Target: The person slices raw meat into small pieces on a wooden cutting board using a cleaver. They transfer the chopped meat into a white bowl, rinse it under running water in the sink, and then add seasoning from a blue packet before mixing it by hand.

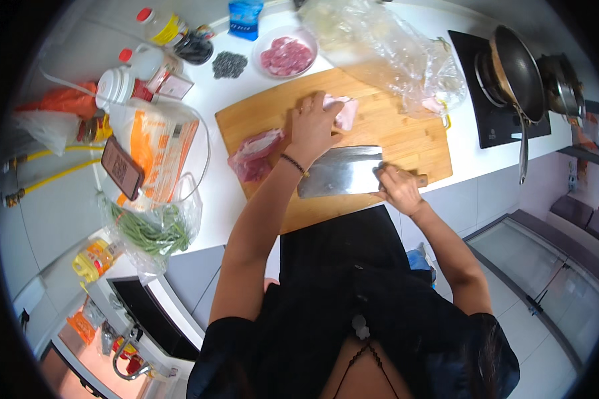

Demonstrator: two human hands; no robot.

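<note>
A pale pink piece of fatty meat [348, 112] lies near the middle of a wooden cutting board [404, 134]. My left hand [313, 122] is on its left side, gripping it with the fingers, the index finger across its surface. In my right hand [400, 185] is the handle of a wide-bladed cleaver [342, 172]. The cleaver's blade is flat and low over the board's near part, its left end close to my left wrist. Left of that wrist rests a larger chunk of raw red meat [254, 154], apart from the pale piece.
Behind the board stand a bowl of meat pieces [287, 54] and a large clear plastic bag [379, 40]. A frying pan [516, 75] sits on the cooktop [489, 124] at right. Bagged green beans [152, 227], a phone [122, 167] and bottles [162, 27] line the left.
</note>
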